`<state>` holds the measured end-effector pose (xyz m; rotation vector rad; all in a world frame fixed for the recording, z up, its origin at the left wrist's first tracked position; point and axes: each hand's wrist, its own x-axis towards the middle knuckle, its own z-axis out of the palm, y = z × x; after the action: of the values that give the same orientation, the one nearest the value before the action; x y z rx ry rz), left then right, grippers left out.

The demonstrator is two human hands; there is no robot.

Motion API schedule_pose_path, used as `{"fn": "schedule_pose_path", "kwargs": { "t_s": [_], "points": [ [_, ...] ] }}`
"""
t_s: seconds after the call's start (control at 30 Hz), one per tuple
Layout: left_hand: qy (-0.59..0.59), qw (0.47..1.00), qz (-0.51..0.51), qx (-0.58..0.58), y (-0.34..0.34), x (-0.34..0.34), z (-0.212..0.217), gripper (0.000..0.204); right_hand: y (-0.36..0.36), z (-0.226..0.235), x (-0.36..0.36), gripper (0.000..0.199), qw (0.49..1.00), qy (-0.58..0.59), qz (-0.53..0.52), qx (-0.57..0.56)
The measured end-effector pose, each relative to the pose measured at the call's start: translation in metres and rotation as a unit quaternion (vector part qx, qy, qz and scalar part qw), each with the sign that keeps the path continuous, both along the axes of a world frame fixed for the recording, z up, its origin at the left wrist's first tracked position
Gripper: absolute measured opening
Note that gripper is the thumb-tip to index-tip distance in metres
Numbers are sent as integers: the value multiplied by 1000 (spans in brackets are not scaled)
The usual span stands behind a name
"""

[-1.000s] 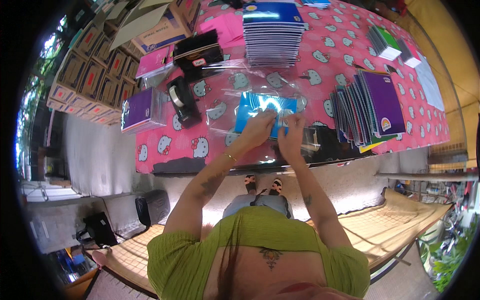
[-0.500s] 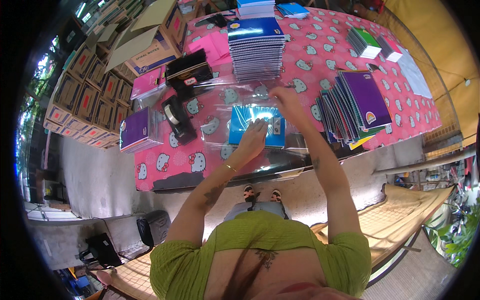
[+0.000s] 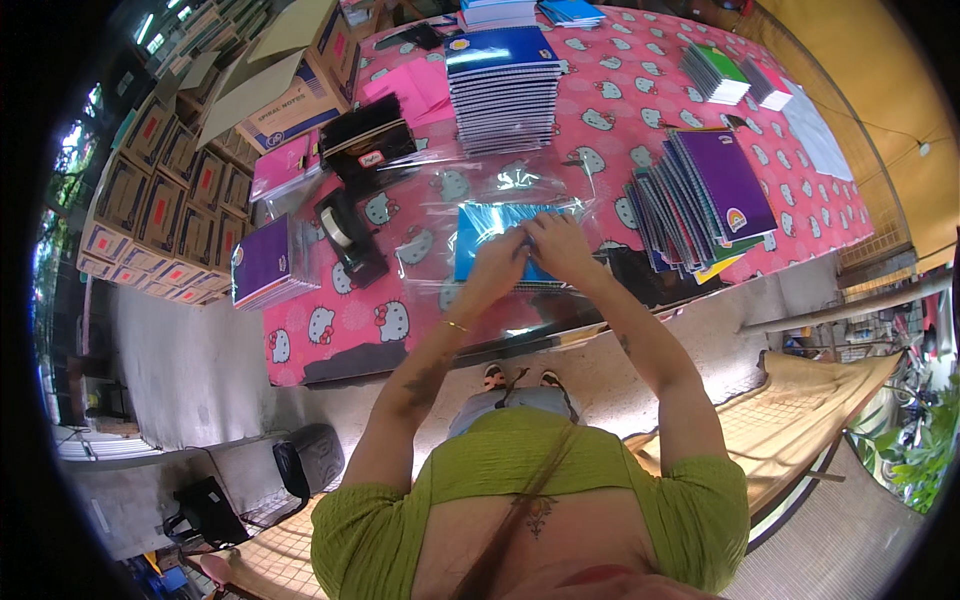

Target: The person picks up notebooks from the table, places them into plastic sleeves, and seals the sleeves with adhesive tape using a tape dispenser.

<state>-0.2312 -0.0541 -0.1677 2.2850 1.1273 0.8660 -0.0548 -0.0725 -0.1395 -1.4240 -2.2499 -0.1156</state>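
A blue spiral notebook lies near the table's front edge, with shiny clear plastic film spread under and around it. My left hand rests on the notebook's middle, fingers extended and close together. Right beside it, my right hand bends over the notebook's right half with its fingers curled in. The fingertips of both hands almost meet. Whatever the right fingers pinch is too small to make out.
A tape dispenser and purple notebooks stand to the left. Behind is a tall stack of blue notebooks; a fanned purple-topped stack sits to the right. Cardboard boxes crowd the far left. A patterned pink cloth covers the table.
My right hand has come down and left from above the notebook's far right corner to lie beside my left hand. The left hand stays on the notebook. The view has shifted slightly.
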Motion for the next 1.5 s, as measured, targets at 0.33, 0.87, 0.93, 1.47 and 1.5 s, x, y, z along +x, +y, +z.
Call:
{"fn": "schedule_pose_path", "kwargs": {
  "t_s": [0.33, 0.87, 0.93, 1.47, 1.5],
  "points": [
    [-270, 842, 181, -430, 47, -100, -21, 34, 7, -20, -9, 14, 996, 30, -78, 29],
    [-66, 955, 225, -183, 48, -94, -30, 55, -2, -25, -13, 25, 993, 79, -76, 46],
    [60, 971, 191, 128, 36, -50, 12, 52, 1, -27, -4, 23, 991, 90, -93, 30],
    [211, 973, -29, 86, 92, 3, 52, 22, -20, -30, 84, 30, 877, 325, -305, 178],
    [200, 976, -30, 82, 88, -3, 54, 21, -44, -6, 46, 22, 910, 216, -290, 204]
  ]
}}
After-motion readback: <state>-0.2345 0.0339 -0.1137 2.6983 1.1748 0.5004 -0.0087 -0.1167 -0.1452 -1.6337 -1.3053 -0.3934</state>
